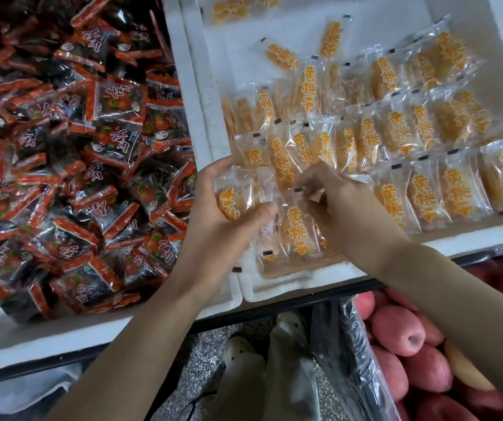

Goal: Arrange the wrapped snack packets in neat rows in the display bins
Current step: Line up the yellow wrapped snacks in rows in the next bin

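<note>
At the near left corner of the right bin (pixel 304 279), a small stack of clear packets (pixel 234 199) is being gripped by the left hand (pixel 222 229). The thumb (pixel 260 211) is being pressed across the front of the stack, and the other fingers are being curled round behind it, close to the bin's wall. Just beside it, the top seal of an orange-printed packet (pixel 298 230) is being pinched by the right hand (pixel 345 208), whose fingers (pixel 312 197) are being held bent and close together over the seal. That packet is being kept upright among a few others at the left end of the nearest row.

Further right in the same bin, three rows (pixel 420 189) of the same packets are being displayed, each row being run from left to right. The packets in them are being kept leaning and overlapping one another. Beyond the rows, a few loose packets (pixel 280 56) are being left lying flat and apart on the bin's white bottom.

In the left bin (pixel 31 338), set side by side with the right one, a jumbled heap of red and black packets (pixel 77 147) is being kept.

Below the bins, at lower right, pink apples (pixel 411 335) are being held in a clear bag (pixel 350 338). Pale shoes (pixel 241 350) are being shown on a speckled floor (pixel 201 369).
</note>
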{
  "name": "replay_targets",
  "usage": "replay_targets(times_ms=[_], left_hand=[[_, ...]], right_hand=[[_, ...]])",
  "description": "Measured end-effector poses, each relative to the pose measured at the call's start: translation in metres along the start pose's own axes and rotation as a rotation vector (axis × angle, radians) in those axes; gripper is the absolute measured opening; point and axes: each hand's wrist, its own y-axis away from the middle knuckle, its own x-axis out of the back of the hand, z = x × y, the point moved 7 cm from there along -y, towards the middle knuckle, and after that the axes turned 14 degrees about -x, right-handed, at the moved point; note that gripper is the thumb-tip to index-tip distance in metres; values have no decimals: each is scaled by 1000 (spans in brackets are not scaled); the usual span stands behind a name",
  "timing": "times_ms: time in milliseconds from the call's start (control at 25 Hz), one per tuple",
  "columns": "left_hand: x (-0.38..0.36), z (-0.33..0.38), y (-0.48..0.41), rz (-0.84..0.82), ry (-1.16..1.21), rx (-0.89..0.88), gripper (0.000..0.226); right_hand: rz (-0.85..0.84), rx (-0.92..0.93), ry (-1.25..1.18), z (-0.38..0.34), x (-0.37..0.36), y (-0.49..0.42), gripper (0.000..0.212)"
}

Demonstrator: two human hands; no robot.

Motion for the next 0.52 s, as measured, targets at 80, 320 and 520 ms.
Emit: replay_targets(times_ms=[80, 320, 520], left_hand=[[-7, 0, -1, -33, 42, 1, 66], [-39, 12, 0, -249, 53, -53, 37], [-29, 17, -11, -62, 8, -107, 26]], right_hand=[[40, 60, -103, -7, 7, 4, 30], [-187, -137, -574, -6, 16, 4, 11], [-62, -224, -733, 13, 47, 0, 14]])
